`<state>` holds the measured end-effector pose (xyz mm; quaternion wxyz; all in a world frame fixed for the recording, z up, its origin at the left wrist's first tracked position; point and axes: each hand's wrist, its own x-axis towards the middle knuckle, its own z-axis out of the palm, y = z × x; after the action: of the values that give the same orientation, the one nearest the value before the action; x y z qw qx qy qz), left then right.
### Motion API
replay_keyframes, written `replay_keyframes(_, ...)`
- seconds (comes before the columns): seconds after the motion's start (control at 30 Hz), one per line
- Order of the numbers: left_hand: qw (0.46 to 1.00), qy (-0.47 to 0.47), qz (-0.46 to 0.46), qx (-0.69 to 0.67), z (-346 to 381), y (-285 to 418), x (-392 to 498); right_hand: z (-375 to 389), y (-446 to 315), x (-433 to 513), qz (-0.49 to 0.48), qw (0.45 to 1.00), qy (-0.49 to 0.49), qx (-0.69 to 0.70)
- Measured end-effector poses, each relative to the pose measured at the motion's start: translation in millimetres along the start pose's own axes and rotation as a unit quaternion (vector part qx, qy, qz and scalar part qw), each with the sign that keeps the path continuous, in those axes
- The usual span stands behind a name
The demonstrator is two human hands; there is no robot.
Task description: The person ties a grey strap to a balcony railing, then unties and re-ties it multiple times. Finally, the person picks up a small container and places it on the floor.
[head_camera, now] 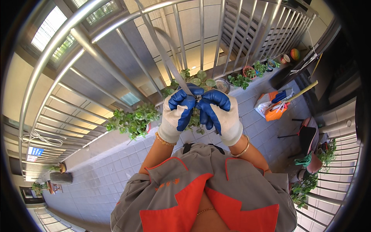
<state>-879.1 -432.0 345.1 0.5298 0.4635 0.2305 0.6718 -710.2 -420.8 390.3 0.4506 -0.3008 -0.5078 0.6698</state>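
Both hands wear white knit work gloves with blue coated palms and fingers, and meet at chest height. My left hand (182, 108) pinches the lower end of a flat grey strap (168, 59), which runs up to the top rail of a metal railing. My right hand (218, 108) is closed against the left, its fingertips on a small grey bit at the strap's end; the fingers hide most of it. Beyond the gloves stands a round-leaved potted plant (201, 78) at the foot of the railing.
A stainless steel railing (129, 20) curves ahead and left. Potted plants (136, 120) line its ledge. On the tiled floor at right are an orange and white bag (271, 108) with a stick (303, 91), and a dark-seated chair (307, 139). A tyre (61, 177) lies far left.
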Motion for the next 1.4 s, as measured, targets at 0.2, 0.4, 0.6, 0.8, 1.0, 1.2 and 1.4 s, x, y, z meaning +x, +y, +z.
replay_keyframes(0.2,0.999,-0.002,-0.018,0.029,0,5,-3,-6,-14,3,0.099,0.994,-0.035,0.034)
replay_keyframes(0.4,0.994,-0.032,0.023,0.101,-3,5,6,-7,-5,3,0.022,1.0,-0.007,0.004)
replay_keyframes(0.6,0.992,0.025,0.012,0.122,-7,0,12,-5,11,7,-0.1,0.986,0.004,-0.136)
replay_keyframes(0.8,0.998,0.018,-0.014,0.054,-3,-1,13,-12,3,5,-0.023,0.999,0.021,-0.021)
replay_keyframes(1.0,0.998,-0.009,-0.062,0.021,2,1,11,-13,1,10,-0.038,0.999,0.007,-0.028)
replay_keyframes(1.2,0.995,0.008,-0.081,0.055,3,9,9,-11,-15,12,0.077,0.997,0.005,0.021)
replay_keyframes(1.4,0.994,0.037,0.034,0.101,-1,3,19,0,-2,17,0.01,1.0,0.016,0.012)
